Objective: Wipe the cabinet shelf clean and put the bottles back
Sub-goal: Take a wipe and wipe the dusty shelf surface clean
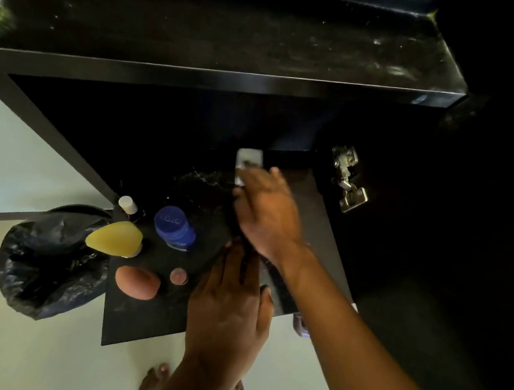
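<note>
My right hand (266, 214) reaches into the open cabinet (226, 36), low over the dark shelf (312, 218), and grips a white bottle (248, 160) at the back of it; the bottle's top sticks out beyond my fingers. My left hand (227, 310) lies nearer to me on the same shelf, fingers straight and loose, touching a dark thing just under my right wrist; whether that is a cloth I cannot tell.

The other bottles stand in a group on the left half of the shelf, apart from both hands: a blue cap (173, 226) nearest my right hand, a small white cap (128, 204) by the left edge, a yellow cap (115, 238) beside it, an orange cap (136, 283) in front, and a little pink cap (179, 275) close by my left fingers.

A black bin bag (48, 257) sits on the pale floor (33, 358) left of the shelf. A metal hinge (347, 178) shows on the right wall. My bare toes (155, 382) are below.
</note>
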Demonstrator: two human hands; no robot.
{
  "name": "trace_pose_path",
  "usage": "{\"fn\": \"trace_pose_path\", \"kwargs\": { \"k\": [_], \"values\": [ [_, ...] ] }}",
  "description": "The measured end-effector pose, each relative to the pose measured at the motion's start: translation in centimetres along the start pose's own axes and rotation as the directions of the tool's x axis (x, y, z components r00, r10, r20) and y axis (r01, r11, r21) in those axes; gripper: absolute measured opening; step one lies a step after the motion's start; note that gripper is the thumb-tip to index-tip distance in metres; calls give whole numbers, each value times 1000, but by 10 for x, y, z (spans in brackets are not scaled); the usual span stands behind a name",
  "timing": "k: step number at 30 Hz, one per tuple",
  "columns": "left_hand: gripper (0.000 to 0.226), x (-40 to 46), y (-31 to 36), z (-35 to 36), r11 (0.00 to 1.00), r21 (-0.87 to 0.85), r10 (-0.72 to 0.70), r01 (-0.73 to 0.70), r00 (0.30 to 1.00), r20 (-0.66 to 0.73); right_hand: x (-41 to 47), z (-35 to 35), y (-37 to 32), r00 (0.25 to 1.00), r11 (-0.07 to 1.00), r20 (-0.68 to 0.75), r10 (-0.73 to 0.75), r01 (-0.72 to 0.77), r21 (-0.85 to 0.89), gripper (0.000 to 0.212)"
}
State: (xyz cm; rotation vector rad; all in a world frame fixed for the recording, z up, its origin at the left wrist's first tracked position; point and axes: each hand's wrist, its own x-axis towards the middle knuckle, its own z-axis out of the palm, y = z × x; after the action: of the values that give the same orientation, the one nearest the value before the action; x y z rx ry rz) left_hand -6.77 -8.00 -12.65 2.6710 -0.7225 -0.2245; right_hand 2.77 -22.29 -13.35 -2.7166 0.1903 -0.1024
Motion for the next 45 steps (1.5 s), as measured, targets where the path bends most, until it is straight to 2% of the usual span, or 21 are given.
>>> {"fn": "trace_pose_path", "kwargs": {
  "k": [3,5,8,12,15,22,29,32,37,41,45],
  "values": [
    [58,-1,-1,-1,1000,30,0,0,1000,3,-3,4,-12,992,993,67,-107,104,46,50],
    [60,-1,-1,1,999,50,4,-3,1000,-19,-2,0,-9,991,994,79,-104,102,30,48],
    [60,-2,-3,5,998,55,17,-15,999,-42,6,-6,7,998,998,27,50,-49,-33,51],
    [57,-3,-3,10,999,44,10,-8,999,-44,11,-15,35,958,953,-20,287,-288,-92,64],
    [58,-5,-5,12,999,38,15,-13,998,-55,11,-20,38,933,928,-4,361,-360,-93,66],
    [66,-15,-5,20,1000,-24,18,-20,997,-70,-43,-15,32,953,949,13,301,-298,-105,63],
    [71,-18,-1,27,993,-114,-42,34,997,-69,-118,-18,25,946,922,47,320,-299,-246,71],
    [76,-25,3,25,992,-125,-39,27,995,-92,-114,-17,26,941,904,-4,338,-326,-277,73],
    [78,-48,8,21,996,-93,-6,-3,996,-91,-62,-6,30,950,931,-48,309,-312,-187,73],
    [81,-63,3,24,1000,-26,-17,16,999,-36,-21,0,23,982,980,0,188,-188,-68,62],
    [81,-69,-2,26,999,-11,-36,36,999,2,-44,-4,3,992,1000,126,-15,13,17,57]
  ]
}}
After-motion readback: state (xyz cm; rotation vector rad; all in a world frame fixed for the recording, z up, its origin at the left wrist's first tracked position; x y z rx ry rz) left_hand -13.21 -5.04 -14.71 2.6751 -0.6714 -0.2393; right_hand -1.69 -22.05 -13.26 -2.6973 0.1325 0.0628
